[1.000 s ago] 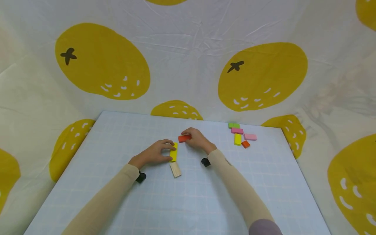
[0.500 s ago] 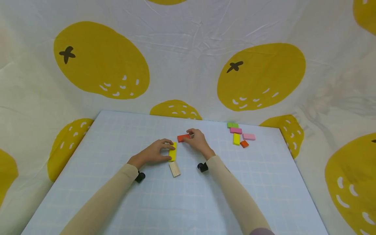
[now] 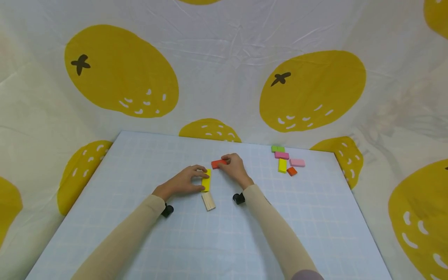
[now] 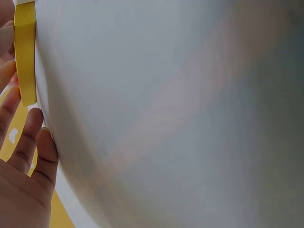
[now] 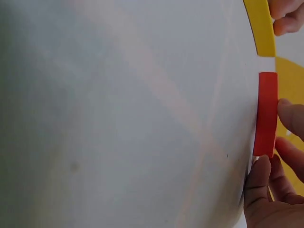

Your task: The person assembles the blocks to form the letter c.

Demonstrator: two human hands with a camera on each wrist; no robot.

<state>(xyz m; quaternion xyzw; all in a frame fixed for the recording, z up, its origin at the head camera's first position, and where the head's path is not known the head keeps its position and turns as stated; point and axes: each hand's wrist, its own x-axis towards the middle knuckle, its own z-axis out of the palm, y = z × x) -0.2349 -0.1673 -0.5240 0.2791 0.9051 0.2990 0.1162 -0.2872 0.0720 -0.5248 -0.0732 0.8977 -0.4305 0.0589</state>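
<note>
1. Centrally in the head frame, a long yellow painted rectangular block (image 3: 206,183) lies flat on a pale blue, grid-patterned surface (image 3: 210,249); the left hand (image 3: 185,181) grips it between thumb and fingers.
2. Just up and right of it, the right hand (image 3: 235,169) pinches a smooth red rectangular block (image 3: 216,164), thumb and fingers on opposite sides.
3. Below the yellow one sits an unpainted wooden block (image 3: 209,201) with visible straight grain, slightly slanted; I cannot tell whether the two touch.
4. Only the head view shows the upper-right group of coloured blocks (image 3: 282,166) and the beige sleeves (image 3: 119,237).
5. At the right edge of the right wrist view, a narrow gap separates yellow from red.
6. The left wrist view, upper left, reveals the yellow block's long, flat side face.
</note>
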